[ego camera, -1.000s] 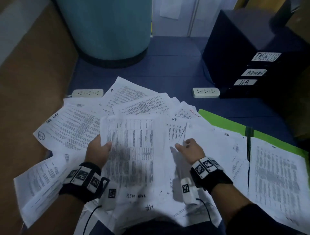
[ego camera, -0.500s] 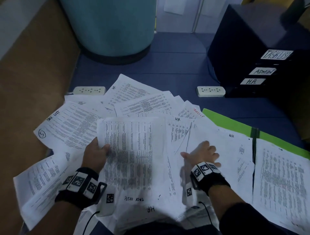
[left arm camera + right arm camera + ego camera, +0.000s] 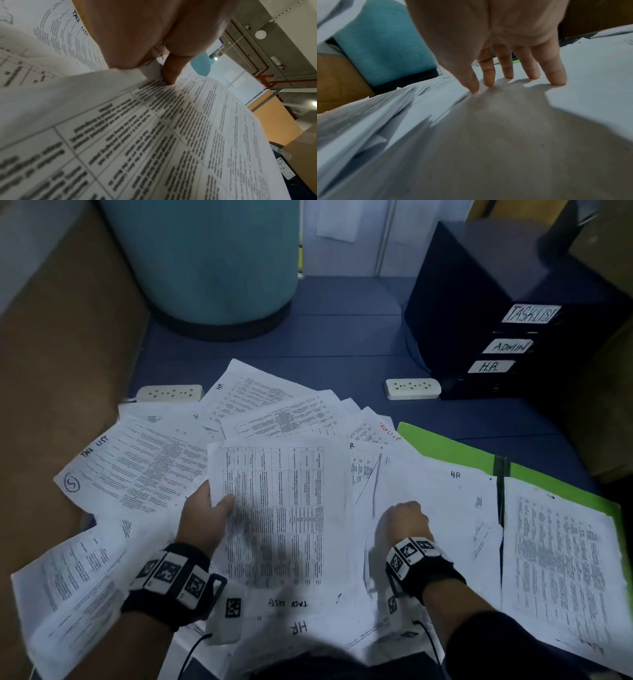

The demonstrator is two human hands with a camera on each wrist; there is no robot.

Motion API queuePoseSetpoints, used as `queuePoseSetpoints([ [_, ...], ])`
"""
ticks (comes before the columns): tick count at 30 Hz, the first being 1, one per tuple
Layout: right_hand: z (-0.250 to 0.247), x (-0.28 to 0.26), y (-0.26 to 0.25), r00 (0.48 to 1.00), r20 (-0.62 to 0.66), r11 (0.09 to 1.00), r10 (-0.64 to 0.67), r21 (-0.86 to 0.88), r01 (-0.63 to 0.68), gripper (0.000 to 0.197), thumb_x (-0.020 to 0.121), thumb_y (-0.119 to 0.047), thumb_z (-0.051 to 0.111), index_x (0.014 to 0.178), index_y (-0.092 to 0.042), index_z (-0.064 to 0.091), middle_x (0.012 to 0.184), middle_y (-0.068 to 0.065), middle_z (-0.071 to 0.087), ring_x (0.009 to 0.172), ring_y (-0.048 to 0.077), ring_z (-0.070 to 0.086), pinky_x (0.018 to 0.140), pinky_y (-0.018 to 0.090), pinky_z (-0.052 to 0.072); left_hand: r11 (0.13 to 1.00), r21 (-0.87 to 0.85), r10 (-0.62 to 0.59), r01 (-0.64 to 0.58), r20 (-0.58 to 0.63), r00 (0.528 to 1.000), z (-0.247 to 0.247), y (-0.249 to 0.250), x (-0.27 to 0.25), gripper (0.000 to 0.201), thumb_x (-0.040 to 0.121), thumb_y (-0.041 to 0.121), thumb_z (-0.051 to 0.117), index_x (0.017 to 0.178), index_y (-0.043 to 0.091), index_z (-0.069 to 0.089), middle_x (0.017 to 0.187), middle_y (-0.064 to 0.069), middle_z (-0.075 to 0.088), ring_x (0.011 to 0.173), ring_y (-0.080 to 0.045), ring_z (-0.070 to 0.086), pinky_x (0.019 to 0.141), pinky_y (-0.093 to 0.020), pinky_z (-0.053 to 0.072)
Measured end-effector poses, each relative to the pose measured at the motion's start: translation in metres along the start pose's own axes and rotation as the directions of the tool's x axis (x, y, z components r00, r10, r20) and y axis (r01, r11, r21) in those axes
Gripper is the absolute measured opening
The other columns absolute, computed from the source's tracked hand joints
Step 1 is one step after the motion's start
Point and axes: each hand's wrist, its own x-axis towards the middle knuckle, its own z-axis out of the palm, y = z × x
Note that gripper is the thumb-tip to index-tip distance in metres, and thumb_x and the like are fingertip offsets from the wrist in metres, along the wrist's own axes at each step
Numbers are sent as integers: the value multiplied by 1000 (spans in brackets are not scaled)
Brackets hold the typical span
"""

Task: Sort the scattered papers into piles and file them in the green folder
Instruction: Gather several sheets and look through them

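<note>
Since a second ago the right hand [image 3: 407, 520] has left the edge of the table-printed sheet [image 3: 274, 508] and come down to its right onto a blank white page marked HR [image 3: 442, 501]. Half a second ago its fingers lay spread flat there; now, in the head view, they are tucked out of sight, and the right wrist view shows the fingertips [image 3: 556, 79] slightly apart, touching the paper with nothing gripped. The left hand [image 3: 205, 515] keeps its place at the left edge of the table-printed sheet, thumb [image 3: 169, 73] on top and the other fingers hidden beneath, pinching it. That sheet lies over the middle of the scattered papers [image 3: 137, 467], fanned across the blue surface. At the right, the green folder [image 3: 445, 446] lies open, partly covered by pages. Both white power strips [image 3: 412, 388] and the dark drawer unit [image 3: 513, 313], labelled TASKLIST, ADMIN and H.R., are unmoved.
</note>
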Motion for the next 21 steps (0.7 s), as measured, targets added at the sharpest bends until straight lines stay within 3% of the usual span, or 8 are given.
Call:
queuePoseSetpoints([
  [3, 12, -4, 6, 997, -69, 997, -32, 71, 37, 61, 80, -48, 63, 123, -9, 43, 128, 7, 39, 116, 32, 44, 86, 44, 42, 1000, -20, 7, -7, 1, 1000, -3, 1, -2, 21, 92, 7, 54, 111, 15, 59, 104, -9, 66, 98, -31, 62, 90, -51, 50],
  [5, 17, -8, 6, 995, -104, 999, -8, 47, 13, 68, 74, -54, 69, 121, -12, 43, 127, 4, 40, 116, 29, 42, 87, 44, 40, 999, -47, 7, -7, 1, 1000, -3, 3, -4, 20, 93, 7, 52, 108, 19, 58, 103, -9, 66, 97, -31, 62, 89, -48, 50],
  [10, 10, -10, 12, 1000, -29, 1000, 8, -4, -8, 43, 88, -22, 53, 128, -8, 46, 133, 8, 39, 123, 26, 43, 95, 39, 43, 992, -126, 4, -2, 20, 1000, -5, 4, -6, 26, 95, 4, 49, 118, 14, 57, 106, -6, 64, 97, -26, 61, 83, -37, 46],
  [13, -5, -12, 23, 993, -105, 965, -48, 250, 73, 9, 90, -11, 49, 96, -7, 54, 111, 16, 56, 100, 30, 55, 79, 31, 45, 984, -179, 0, 8, 48, 999, -7, 6, -8, 27, 95, 4, 49, 117, 18, 57, 110, -4, 65, 102, -25, 61, 88, -40, 48],
  [14, -13, -16, 27, 984, -162, 933, -68, 340, 121, 9, 91, -10, 47, 82, -10, 49, 94, 15, 59, 87, 30, 54, 70, 30, 41, 980, -198, -2, 14, 58, 998, -7, 7, -8, 28, 96, 4, 48, 119, 16, 57, 112, -4, 65, 104, -25, 61, 90, -40, 48],
  [16, -30, -27, 34, 951, -287, 845, -110, 477, 242, 17, 93, -11, 48, 77, -10, 41, 69, 10, 52, 73, 30, 49, 59, 32, 34, 968, -249, -15, 37, 88, 996, -7, 9, -7, 33, 96, 3, 47, 127, 11, 55, 117, -4, 65, 107, -23, 61, 93, -40, 47],
  [19, -52, -55, 31, 894, -380, 624, -238, 645, 441, 10, 93, -9, 52, 83, -11, 54, 70, 4, 60, 63, 16, 54, 55, 19, 39, 945, -321, -15, 62, 147, 989, -6, 17, -6, 33, 96, 2, 46, 127, 10, 55, 116, -5, 66, 108, -22, 63, 98, -45, 46],
  [21, -61, -73, 24, 881, -342, 435, -326, 774, 461, 11, 91, -11, 56, 89, -19, 63, 78, -2, 67, 70, 7, 60, 69, 21, 47, 942, -332, 2, 58, 178, 984, -4, 24, -5, 31, 97, 3, 46, 124, 12, 56, 115, -3, 67, 108, -20, 63, 100, -43, 44],
])
